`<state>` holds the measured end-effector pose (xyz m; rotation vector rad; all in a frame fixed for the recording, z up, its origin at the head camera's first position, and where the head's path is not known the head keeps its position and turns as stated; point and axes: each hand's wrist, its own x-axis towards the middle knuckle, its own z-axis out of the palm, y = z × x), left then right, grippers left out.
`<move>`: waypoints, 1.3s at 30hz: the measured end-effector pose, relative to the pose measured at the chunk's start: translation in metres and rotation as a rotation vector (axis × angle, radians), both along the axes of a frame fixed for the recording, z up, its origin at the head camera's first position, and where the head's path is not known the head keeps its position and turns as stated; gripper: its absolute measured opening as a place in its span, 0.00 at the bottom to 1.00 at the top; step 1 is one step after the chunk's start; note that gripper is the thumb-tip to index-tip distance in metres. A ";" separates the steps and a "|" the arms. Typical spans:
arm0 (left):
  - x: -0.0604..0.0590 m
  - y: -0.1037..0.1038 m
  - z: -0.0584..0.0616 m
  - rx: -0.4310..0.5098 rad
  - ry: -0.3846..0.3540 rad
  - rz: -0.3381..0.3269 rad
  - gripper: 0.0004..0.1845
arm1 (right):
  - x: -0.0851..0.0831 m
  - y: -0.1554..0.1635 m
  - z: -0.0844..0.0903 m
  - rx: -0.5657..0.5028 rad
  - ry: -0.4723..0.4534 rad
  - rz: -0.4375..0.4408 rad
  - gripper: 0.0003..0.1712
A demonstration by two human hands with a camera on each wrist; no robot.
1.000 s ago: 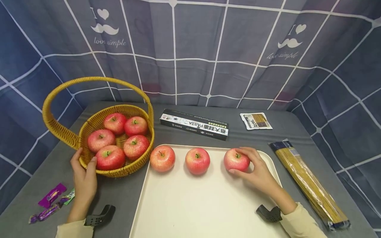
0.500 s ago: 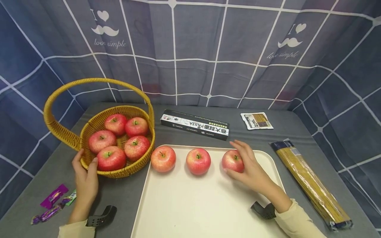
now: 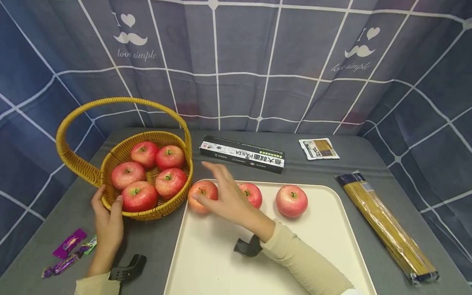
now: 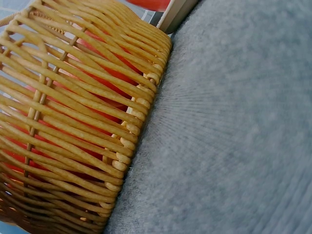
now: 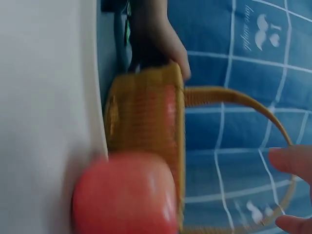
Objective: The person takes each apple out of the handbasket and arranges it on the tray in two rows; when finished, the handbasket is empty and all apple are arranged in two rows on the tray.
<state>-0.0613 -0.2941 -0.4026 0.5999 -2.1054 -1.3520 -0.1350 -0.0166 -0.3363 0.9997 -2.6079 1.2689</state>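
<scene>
My left hand holds the near-left rim of a yellow woven basket with several red apples inside. In the left wrist view the basket's woven side fills the left half. My right hand, fingers spread and holding nothing, reaches over the cream tray beside the left apple. Behind that hand, the middle apple is partly hidden. The right apple sits on the tray, apart from both hands. In the right wrist view, a blurred apple lies below the spread fingertips.
Behind the tray lies a black pasta box, with a small sachet to its right. A long pack of spaghetti lies right of the tray. Purple-wrapped candies are at the left. A checked curtain stands behind everything.
My right hand has let go of the right apple and swung left over the middle apple to the left one. The left hand stays at the basket.
</scene>
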 end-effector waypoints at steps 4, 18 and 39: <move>0.001 0.000 0.001 0.001 0.002 0.004 0.28 | -0.005 -0.050 -0.009 0.044 0.128 -0.005 0.40; 0.001 0.001 0.003 -0.005 0.016 -0.002 0.29 | -0.037 -0.127 -0.011 0.454 0.130 -0.033 0.49; 0.001 0.000 0.000 0.000 0.006 -0.022 0.29 | -0.033 -0.091 -0.011 -0.214 -0.086 0.101 0.34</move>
